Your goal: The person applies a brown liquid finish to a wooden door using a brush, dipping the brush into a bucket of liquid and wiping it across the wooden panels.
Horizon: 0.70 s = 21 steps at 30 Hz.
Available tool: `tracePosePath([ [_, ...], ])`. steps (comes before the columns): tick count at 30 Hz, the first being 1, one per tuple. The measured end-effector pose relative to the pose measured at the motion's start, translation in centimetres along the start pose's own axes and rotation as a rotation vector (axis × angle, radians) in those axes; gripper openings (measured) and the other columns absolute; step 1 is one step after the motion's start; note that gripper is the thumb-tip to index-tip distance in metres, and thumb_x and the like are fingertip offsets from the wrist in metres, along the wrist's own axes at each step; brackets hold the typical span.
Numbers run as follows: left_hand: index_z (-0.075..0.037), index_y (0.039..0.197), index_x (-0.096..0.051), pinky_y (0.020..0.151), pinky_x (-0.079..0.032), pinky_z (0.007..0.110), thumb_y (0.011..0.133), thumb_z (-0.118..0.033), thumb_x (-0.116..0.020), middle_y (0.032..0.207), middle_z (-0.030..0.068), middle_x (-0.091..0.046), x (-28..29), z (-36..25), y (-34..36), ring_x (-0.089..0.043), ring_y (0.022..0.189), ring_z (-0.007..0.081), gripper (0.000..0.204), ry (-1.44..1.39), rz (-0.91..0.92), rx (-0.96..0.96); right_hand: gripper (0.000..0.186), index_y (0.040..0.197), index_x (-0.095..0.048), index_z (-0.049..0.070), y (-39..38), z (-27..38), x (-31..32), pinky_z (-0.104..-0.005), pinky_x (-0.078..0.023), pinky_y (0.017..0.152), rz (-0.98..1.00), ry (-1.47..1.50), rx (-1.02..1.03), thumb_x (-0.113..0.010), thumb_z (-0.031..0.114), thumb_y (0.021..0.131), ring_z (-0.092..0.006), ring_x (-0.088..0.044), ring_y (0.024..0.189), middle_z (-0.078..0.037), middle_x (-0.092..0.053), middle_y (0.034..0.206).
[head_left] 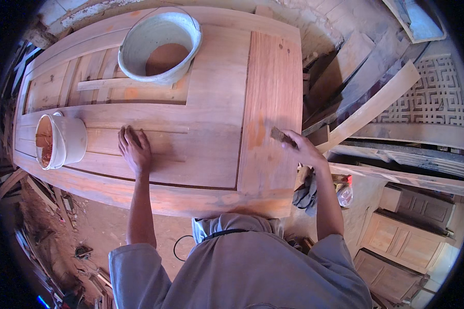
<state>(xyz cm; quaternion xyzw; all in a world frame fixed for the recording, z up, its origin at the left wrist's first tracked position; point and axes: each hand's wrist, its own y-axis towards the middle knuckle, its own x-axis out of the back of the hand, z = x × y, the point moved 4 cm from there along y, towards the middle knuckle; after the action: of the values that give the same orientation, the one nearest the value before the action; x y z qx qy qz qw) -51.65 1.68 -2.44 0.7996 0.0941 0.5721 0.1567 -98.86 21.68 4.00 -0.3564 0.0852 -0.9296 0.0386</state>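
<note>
A large reddish-brown wooden door [216, 110] with recessed panels lies flat in front of me. My left hand [135, 152] rests on its near panel, fingers apart and slightly bent, holding nothing I can see. At the door's right end, my right hand [305, 149] grips a small brown block [280, 136], possibly a sanding block, between thumb and fingers. The block is over the edge board, near orange filler-like patches [258, 123]. Whether it touches the wood is unclear.
A grey bucket [134, 56] with brown matter inside stands on the far panel, by a loose wood strip [103, 83]. A white bucket [75, 141], smeared reddish inside, is tipped toward the left. Planks [379, 108] lean at right; panelled doors [404, 239] lie lower right.
</note>
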Motion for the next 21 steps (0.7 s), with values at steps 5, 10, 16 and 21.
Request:
tracePosePath([
  [5,-0.001,0.133,-0.051,0.110,-0.033,0.050,0.098,-0.034,-0.054,0.140,0.0220,-0.048,-0.2,0.4,-0.1,-0.043,0.132,0.0393,0.048,0.009,0.013,0.022,0.052,0.102,-0.057,0.002,6.1,-1.9,0.1,-0.0498,-0.051,0.083,-0.066,-0.353,-0.445,-0.048,0.053,0.098,-0.0429,-0.065,0.095,-0.024,-0.068,0.097],
  [10,-0.001,0.133,-0.051,0.111,-0.032,0.050,0.098,-0.034,-0.054,0.140,0.0219,-0.048,0.0,0.3,0.0,-0.042,0.132,0.0389,0.049,0.009,0.022,0.034,0.051,0.101,-0.061,0.004,10.0,-2.3,-0.1,-0.0501,-0.051,0.081,-0.068,-0.464,-0.345,-0.053,0.053,0.095,-0.0400,-0.067,0.093,-0.021,-0.069,0.092],
  [16,-0.001,0.133,-0.051,0.111,-0.032,0.050,0.098,-0.034,-0.054,0.140,0.0223,-0.048,-0.1,0.4,0.0,-0.042,0.133,0.0392,0.049,0.017,0.044,0.028,0.051,0.097,-0.065,0.005,11.2,-2.7,-0.6,-0.0490,-0.052,0.081,-0.039,-0.518,-0.344,-0.058,0.055,0.091,-0.0378,-0.067,0.095,-0.019,-0.070,0.096],
  [21,0.000,0.134,-0.050,0.111,-0.031,0.050,0.098,-0.035,-0.053,0.140,0.0227,-0.047,-0.2,0.3,0.2,-0.041,0.133,0.0393,0.050,0.011,0.042,0.042,0.051,0.103,-0.061,0.005,12.0,-3.0,1.0,-0.0475,-0.049,0.089,-0.012,-0.707,-0.455,-0.054,0.054,0.094,-0.0375,-0.065,0.101,-0.016,-0.070,0.100],
])
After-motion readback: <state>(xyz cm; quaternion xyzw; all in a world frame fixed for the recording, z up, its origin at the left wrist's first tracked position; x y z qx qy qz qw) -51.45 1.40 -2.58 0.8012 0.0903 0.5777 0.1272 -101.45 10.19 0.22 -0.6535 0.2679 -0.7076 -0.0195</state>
